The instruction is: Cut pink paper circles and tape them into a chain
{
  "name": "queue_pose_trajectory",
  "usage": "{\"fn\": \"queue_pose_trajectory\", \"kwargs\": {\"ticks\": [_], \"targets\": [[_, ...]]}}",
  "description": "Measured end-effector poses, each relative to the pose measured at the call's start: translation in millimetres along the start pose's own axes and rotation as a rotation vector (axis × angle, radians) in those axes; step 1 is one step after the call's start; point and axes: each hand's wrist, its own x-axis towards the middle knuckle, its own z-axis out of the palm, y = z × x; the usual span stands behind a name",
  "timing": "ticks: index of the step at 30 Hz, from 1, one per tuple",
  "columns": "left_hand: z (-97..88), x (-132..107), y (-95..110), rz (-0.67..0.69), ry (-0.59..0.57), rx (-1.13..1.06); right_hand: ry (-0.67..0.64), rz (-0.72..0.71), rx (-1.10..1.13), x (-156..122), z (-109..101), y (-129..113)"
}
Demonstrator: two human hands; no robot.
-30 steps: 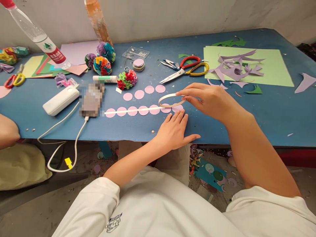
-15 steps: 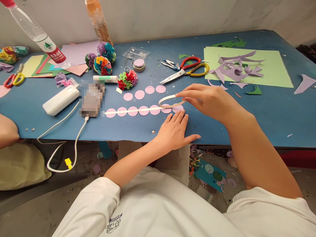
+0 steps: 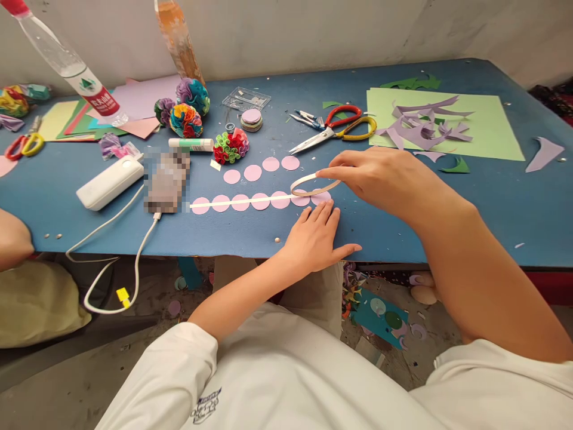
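Observation:
A row of pink paper circles point(image 3: 260, 204) lies on the blue table, with a narrow pale strip of tape point(image 3: 228, 203) running across it. At the row's right end, my right hand point(image 3: 373, 176) pinches a thin ring-shaped tape roll point(image 3: 304, 192) between thumb and fingers, tilted over the last circles. The strip leads up to this roll. My left hand point(image 3: 313, 236) lies flat with its fingers spread, the fingertips at the lower edges of the rightmost circles. Behind them is a second, shorter row of pink circles point(image 3: 253, 172).
Scissors point(image 3: 331, 130) lie behind my right hand, near green paper point(image 3: 496, 125) with purple scraps. To the left are a phone point(image 3: 168, 182), a white power bank point(image 3: 110, 182), a glue stick point(image 3: 191, 144) and paper flower balls point(image 3: 185, 119). Another person's arm point(image 3: 13, 233) rests at the left edge.
My right hand, with the tape roll, has shifted slightly right, and its forearm has swung outward. My left hand stays flat in the same place. The circles and strip look unchanged.

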Motion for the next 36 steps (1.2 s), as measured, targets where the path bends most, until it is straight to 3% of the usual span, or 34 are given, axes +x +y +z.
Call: {"fn": "queue_pose_trajectory", "kwargs": {"ticks": [11, 17, 23, 27, 32, 36], "targets": [[-0.4, 0.1, 0.4, 0.001, 0.013, 0.008, -0.108, 0.039, -0.085, -3.4, -8.3, 3.1], [0.3, 0.9, 0.2, 0.004, -0.01, -0.004, -0.072, 0.018, -0.126, -4.6, -7.9, 5.9], [-0.8, 0.1, -0.3, -0.001, -0.018, -0.042, -0.064, 0.038, -0.075, -10.0, -6.7, 9.7], [-1.5, -0.4, -2.9, 0.007, -0.01, -0.102, -0.029, 0.088, 0.08, -12.9, -2.3, 10.9], [-1.1, -4.9, -4.1, 0.056, 0.093, -0.149, -0.032, 0.042, 0.085, -12.4, 3.7, 11.7], [-15.0, -13.4, -14.9, 0.079, 0.246, -0.201, -0.042, -0.028, 0.098, -10.9, 8.1, 11.0]]}}
